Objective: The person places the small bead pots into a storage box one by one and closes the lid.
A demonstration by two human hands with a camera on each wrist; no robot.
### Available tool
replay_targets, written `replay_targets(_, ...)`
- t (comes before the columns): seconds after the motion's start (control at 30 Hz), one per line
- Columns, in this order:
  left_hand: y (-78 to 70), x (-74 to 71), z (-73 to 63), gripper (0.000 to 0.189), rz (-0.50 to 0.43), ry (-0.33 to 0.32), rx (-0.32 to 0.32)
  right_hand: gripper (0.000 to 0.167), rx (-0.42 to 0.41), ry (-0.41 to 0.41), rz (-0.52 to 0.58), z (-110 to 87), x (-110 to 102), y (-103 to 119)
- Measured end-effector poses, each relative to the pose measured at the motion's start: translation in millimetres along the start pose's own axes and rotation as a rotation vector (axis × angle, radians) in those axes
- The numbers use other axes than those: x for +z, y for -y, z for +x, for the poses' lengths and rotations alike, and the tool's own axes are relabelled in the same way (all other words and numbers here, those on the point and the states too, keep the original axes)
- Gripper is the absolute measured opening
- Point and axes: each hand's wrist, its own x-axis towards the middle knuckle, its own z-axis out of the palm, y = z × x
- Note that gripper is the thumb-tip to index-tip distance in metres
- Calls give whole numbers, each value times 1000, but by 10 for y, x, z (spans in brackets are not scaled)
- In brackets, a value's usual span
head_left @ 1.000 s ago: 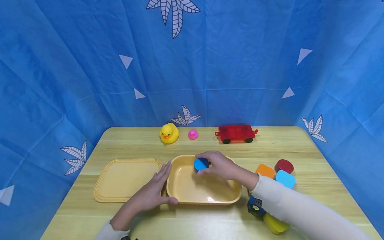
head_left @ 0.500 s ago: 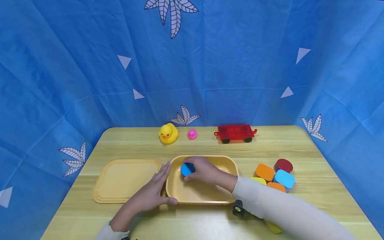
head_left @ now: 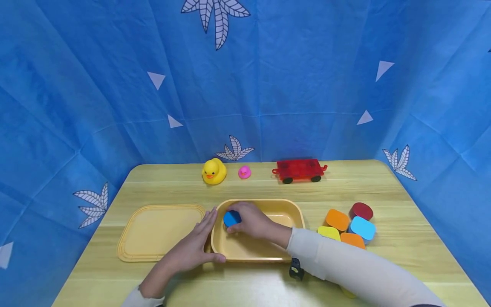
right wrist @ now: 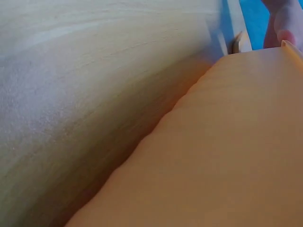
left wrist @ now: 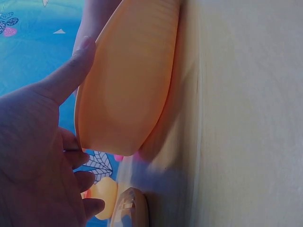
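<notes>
In the head view, my right hand (head_left: 251, 219) reaches inside an open yellow-beige plastic container (head_left: 268, 253). Its thumb and fingers pinch a blue round block (head_left: 232, 218) near the container's left end. My left hand (head_left: 195, 247) lies against that left end, thumb at the front corner and the other fingers straight along the side. The left wrist view has the left hand's thumb along the rim of the container (left wrist: 128, 85), with the lower fingers loosely bent and holding nothing. Most of the right wrist view is the container's outer wall (right wrist: 203, 156); the block is hidden there.
A flat matching lid (head_left: 161, 232) lies left of the container. Several blocks sit at the right, among them a dark red round one (head_left: 361, 211) and a light blue one (head_left: 362, 228). Behind stand a yellow duck (head_left: 214, 171), a pink duck (head_left: 244, 172) and a red wagon (head_left: 299, 169).
My right hand has carried the blue round block leftward inside the container, to its left end. More blocks at the right have come out from behind the sleeve. The left hand stays put.
</notes>
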Motion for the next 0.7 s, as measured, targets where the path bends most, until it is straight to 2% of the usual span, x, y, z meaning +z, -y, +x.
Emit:
replay_targets(0.47,-8,-3,1,125,-6,10,-22,61,13,12,19,-46,-68,42)
replay_targets(0.7,0,-3,0,123,-22,13,-12,59,-11,-9,14,-75,-122,46)
